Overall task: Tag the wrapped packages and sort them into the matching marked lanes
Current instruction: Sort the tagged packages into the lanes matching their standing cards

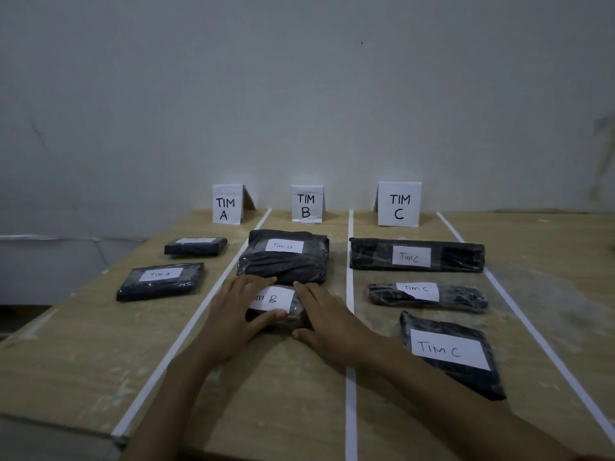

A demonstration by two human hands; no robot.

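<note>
- Small package: black wrap, lying in the middle lane of the worktop, held between both grips.
- Tag: white, lettered "TIM B", on the package's top. Its first letters are covered by the left fingers.
- Left grip: fingers curled over the package's left end, thumb along its near side, clasping it.
- Right grip: fingers laid over the package's right end, thumb at the near corner, clasping it.
- Large package: tagged "Tim B", just beyond both grips' fingertips in the same lane. Contact with the small package cannot be told.
- White tape lines: one left of the left grip, one right of the right grip, a third well to the right.
- Left of the left grip: near flat package, tagged "TIM A", and far flat package, tag unreadable.
- Right of the right grip: long package, narrow package and slanted package, each tagged "Tim C".
- Beyond the grips, at the worktop's far edge: sign A, sign B, sign C.
</note>
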